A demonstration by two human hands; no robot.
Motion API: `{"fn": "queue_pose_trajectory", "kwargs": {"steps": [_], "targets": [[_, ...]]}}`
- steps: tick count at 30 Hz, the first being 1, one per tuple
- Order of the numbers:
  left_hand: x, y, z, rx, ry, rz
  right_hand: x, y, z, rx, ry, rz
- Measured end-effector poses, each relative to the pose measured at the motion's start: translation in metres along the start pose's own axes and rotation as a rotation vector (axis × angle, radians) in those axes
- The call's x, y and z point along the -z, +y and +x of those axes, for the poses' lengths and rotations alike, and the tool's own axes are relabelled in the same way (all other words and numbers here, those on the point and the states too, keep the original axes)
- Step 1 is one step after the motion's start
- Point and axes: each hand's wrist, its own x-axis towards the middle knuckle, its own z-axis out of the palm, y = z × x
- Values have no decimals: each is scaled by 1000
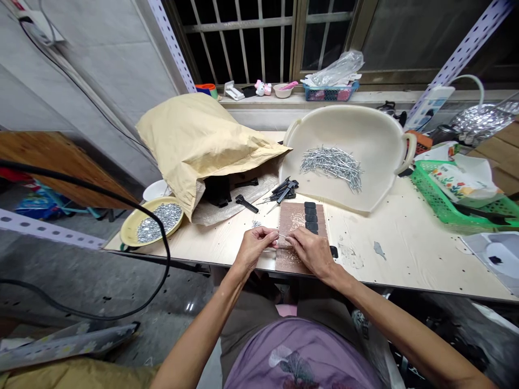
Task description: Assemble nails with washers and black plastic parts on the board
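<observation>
"Step in hand?"
"Judged: handling a thin metal pin (283, 236) above the brown board (290, 212), at the table's (425, 255) front edge."
"Hands?"
"Left hand (258, 241) and right hand (310, 249) apparently pinch it at opposite ends."
"Next move?"
"Calls for a light, steady grip, I judge."

Frm brown board (285, 212), room @ 3 o'clk over tabletop (409, 237) till green basket (436, 194); tub (377, 156) blks 1, sack (203, 138) blks 10–11.

The bench (405, 251) is bright, the window (299, 40) dark, edges stretched.
</observation>
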Motion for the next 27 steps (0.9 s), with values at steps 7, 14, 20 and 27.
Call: {"fn": "queue_pose_trajectory", "kwargs": {"steps": [7, 14, 20, 27], "targets": [[-20, 8, 8, 33, -93, -13, 21, 34, 1, -69, 5, 209], [-43, -7, 11, -40, -66, 216, 38, 122, 19, -89, 43, -82], [-53, -26, 10, -262, 22, 534, 27, 161, 42, -30, 0, -88], [-57, -28, 9, -303, 76, 668, 24, 167, 42, 84, -2, -29]]}}
